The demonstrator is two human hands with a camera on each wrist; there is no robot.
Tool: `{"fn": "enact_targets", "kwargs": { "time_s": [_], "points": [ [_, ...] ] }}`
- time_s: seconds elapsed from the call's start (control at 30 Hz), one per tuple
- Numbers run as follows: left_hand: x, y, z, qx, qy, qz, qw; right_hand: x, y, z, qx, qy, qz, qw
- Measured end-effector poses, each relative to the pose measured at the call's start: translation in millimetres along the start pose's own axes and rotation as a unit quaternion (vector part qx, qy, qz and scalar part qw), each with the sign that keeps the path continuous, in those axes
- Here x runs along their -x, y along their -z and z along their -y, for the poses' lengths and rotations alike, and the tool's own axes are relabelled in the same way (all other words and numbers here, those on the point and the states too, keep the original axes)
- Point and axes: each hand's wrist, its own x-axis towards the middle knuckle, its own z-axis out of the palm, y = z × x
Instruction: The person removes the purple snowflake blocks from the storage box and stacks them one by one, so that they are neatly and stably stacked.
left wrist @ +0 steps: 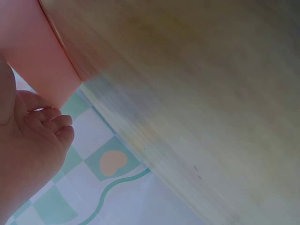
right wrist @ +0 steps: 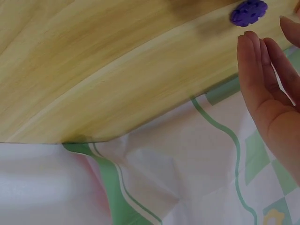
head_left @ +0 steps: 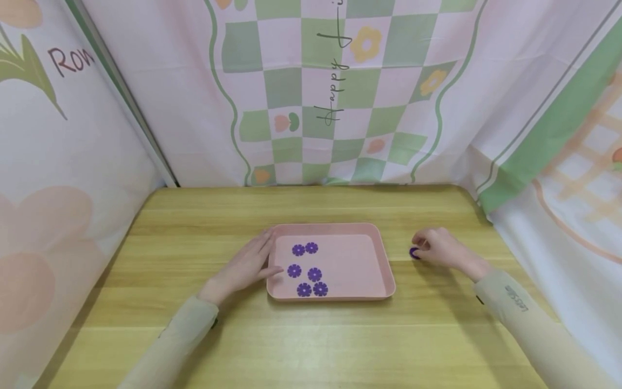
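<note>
My left hand (head_left: 245, 265) rests at the left end of a pink rectangular tray (head_left: 380, 259). Its fingers lie along the outer edge by the far corner, and the thumb reaches over the rim. In the left wrist view, the fingers (left wrist: 58, 125) are beside the tray's pink wall (left wrist: 42, 56). My right hand (head_left: 442, 248) is low over the table, right of the tray. Close by its fingertips is a purple notched disc (right wrist: 248, 12). A gap shows between disc and fingertips in the right wrist view; the head view hides part of it.
Several purple flower-shaped discs (head_left: 315, 274) lie flat in the tray's left half. The wooden table (head_left: 340, 346) extends around the tray. Printed curtains (head_left: 330, 97) hang behind the table and along both sides.
</note>
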Motion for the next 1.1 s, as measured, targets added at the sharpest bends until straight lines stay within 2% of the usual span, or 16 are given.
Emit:
{"fn": "enact_targets", "kwargs": {
  "time_s": [0.47,0.67,1.1],
  "points": [
    [0.2,1.0,-0.5,0.007,0.008,0.009,0.9999,-12.2,9.4,25.9,0.007,0.057,-0.013,0.998],
    [-0.4,0.6,0.1,0.002,0.002,0.003,1.0000,-19.3,10.3,41.7,0.000,0.080,-0.017,0.997],
    [-1.3,-1.9,3.3,-0.012,-0.008,0.001,0.9999,-36.9,-1.3,65.6,-0.019,0.147,-0.019,0.989]
  ]
}}
